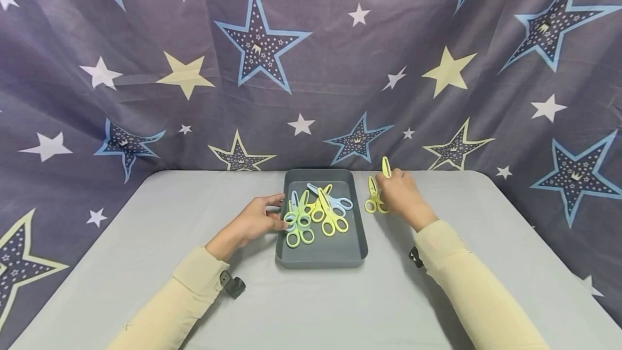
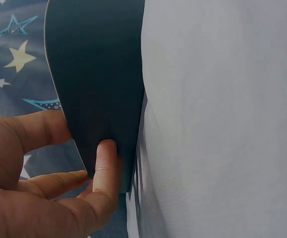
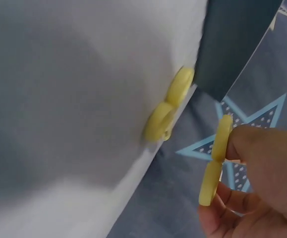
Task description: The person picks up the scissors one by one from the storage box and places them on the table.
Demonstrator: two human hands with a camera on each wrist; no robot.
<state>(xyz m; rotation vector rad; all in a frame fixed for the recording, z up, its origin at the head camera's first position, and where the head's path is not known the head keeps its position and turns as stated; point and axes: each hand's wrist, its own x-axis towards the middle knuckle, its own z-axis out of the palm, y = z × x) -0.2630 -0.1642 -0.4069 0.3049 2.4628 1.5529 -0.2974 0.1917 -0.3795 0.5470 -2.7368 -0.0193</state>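
Note:
At the left wall of a grey tray (image 1: 320,261), my left hand (image 1: 257,219) pinches the rim. The left wrist view shows one of its fingers (image 2: 105,171) against the wall's outer face while others reach over the edge. Right of the tray, my right hand (image 1: 400,193) holds yellow scissors (image 3: 211,178) by the handles, blades pointing up. Another pair of yellow scissors (image 1: 373,196) lies on the table just left of that hand. Inside the tray are several scissors: yellow scissors (image 1: 330,219), blue scissors (image 1: 335,201) and green scissors (image 1: 302,212), partly overlapping.
A pale grey cloth covers the table (image 1: 218,307). Behind it hangs a dark curtain (image 1: 301,96) printed with stars, close to the table's far edge. The tray stands near that edge.

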